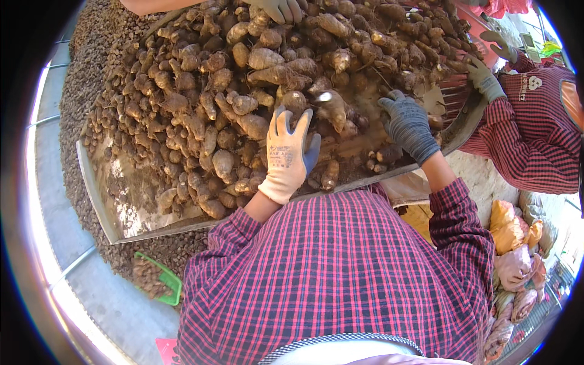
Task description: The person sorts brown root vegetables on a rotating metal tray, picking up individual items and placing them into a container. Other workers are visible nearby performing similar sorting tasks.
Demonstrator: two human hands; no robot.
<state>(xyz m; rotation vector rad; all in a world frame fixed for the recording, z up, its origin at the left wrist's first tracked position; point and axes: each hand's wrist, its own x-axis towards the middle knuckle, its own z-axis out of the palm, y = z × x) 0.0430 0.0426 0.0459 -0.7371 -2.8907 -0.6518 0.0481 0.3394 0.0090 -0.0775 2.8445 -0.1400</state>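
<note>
Brown taro corms [264, 59] lie heaped on a shallow wooden-edged sorting table [150, 235]. My left hand [288, 153], in a pale glove with a blue-grey palm, rests at the near side of the heap; its fingertips touch a round corm [294, 101]. To the right, my right hand [407, 123] wears a dark grey glove and is spread over the board, palm down; what lies under its fingers is hidden. Between the hands, a corm [332, 109] with a pale cut end looks blurred. A smaller corm [330, 174] lies near the table's front edge.
A co-worker's gloved hand [483, 77] is at the table's right end; another person's gloved hand [285, 9] reaches in at the top. Small corms cover the floor at left [86, 82]. A green basket [171, 285] lies lower left. Filled sacks [506, 228] stand at right.
</note>
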